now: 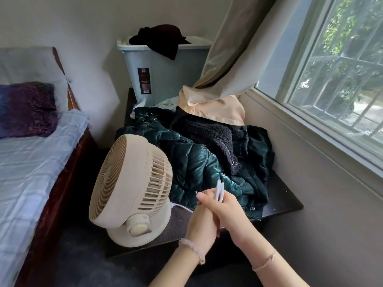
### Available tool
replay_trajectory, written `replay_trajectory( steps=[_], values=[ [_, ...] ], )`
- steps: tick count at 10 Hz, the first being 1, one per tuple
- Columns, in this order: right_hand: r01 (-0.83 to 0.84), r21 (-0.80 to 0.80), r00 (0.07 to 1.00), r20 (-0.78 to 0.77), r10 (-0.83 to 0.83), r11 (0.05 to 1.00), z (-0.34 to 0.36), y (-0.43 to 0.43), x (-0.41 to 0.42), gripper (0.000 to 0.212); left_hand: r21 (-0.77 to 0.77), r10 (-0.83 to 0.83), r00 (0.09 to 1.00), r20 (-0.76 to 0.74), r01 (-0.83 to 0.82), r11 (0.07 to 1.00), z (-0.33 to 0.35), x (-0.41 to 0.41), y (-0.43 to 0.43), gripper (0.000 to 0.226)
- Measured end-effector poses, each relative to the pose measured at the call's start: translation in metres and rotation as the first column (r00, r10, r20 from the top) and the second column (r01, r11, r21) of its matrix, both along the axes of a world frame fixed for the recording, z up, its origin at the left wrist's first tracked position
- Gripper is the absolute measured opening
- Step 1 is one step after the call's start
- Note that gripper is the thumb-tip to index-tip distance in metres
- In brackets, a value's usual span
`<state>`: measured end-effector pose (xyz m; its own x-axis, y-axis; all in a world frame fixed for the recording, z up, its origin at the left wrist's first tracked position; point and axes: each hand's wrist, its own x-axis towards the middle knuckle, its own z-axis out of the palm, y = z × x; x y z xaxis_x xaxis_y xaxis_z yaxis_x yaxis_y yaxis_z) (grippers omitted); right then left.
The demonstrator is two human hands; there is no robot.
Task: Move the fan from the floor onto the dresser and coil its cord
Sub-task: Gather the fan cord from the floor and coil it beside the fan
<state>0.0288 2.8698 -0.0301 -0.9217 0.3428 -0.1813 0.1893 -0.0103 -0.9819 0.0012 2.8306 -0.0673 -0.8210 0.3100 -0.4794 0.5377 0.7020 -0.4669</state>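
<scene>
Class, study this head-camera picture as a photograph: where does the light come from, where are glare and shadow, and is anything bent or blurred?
Head view: daylight enters through the window on the right; sheen glints on the green jacket; the floor beside the bed lies in deep shadow; the wide lens bows the window frame and wall edges; the fan and both hands look sharp, with no obvious motion blur.

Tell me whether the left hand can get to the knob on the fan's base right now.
Probably yes. The knob faces the person on the near side of the fan, and nothing lies between it and the left hand. But that hand is pressed together with the right hand around the cord, so it must let go first.
</scene>
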Motion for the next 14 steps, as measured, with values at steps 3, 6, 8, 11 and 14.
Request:
replay_trajectory(
  steps=[3,6,8,11,14],
  values=[
    [0.304,-0.458,0.923,-0.074,-0.377,0.835,-0.008,0.034,-0.009,0.049,0.779,-0.544,0.678,0.494,-0.623,-0.069,-0.005,-0.008,-0.036,0.058],
    [0.226,-0.604,0.909,-0.150,-0.388,0.764,0.000,0.084,-0.013,0.050,0.749,-0.484,0.608,0.629,-0.641,0.169,-0.027,-0.044,-0.042,0.059],
    [0.082,-0.756,0.944,-0.150,-0.293,0.649,0.001,0.096,-0.011,0.049,0.901,-0.326,0.893,0.309,-0.166,0.400,-0.071,-0.059,-0.038,0.030],
    [0.106,0.218,0.956,0.244,-0.160,0.970,-0.021,0.108,-0.047,0.038,0.929,-0.077,0.935,0.347,-0.332,0.162,-0.089,-0.088,-0.048,0.014],
    [-0.392,0.573,0.893,0.426,0.147,0.719,-0.074,0.066,-0.095,0.059,0.772,-0.043,0.811,0.583,-0.570,-0.280,-0.081,-0.107,-0.052,0.013]
  ],
)
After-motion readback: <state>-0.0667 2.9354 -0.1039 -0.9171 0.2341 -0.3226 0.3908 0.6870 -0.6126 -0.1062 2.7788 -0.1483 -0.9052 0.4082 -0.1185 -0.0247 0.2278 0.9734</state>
